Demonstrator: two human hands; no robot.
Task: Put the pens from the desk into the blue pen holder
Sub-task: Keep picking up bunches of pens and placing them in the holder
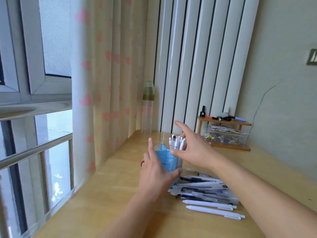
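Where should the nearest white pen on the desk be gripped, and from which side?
Judging by its pose, grip the nearest white plastic pen at mid-barrel, coming from above with the right hand. It lies flat on the wooden desk, apart from the heap of mixed pens, its long sides exposed. Its clip end points right, so the bare barrel left of that suits a pinch.

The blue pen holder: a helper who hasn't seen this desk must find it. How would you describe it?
On the wooden desk, look beside the heart-print curtain, just behind the heap of loose pens. The blue pen holder stands upright there, the left hand against it. Unlike the clear box, it holds upright white pens.
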